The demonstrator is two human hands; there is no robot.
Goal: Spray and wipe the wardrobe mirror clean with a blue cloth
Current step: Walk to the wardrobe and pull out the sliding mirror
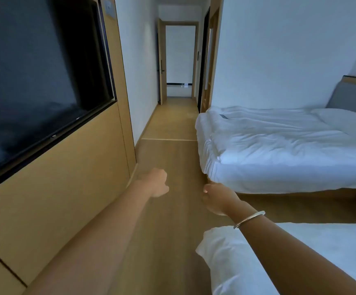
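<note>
You're standing in a bedroom aisle with both arms stretched out in front of you over the wood floor (168, 231). Your left hand (156, 183) is hanging mid-frame with the fingers curled under into a loose fist, so that grip is narrow and holding nothing. Your right hand (217, 200) is sitting just beside it, a bit lower, fingers loosely bent and also carrying nothing; a silver bangle (248, 219) is riding on that wrist.

On your left a dark TV (34, 81) is hanging on a wood panel wall (55, 199). On your right two beds are lining up, the far bed (279, 150) with rumpled white covers and the near bed (321, 252) poking in under your right forearm.

Straight ahead the hallway is running to an open door (161, 60). As for the mirror, cloth and spray, none of them is showing anywhere in this view, so can't tell where they are.
</note>
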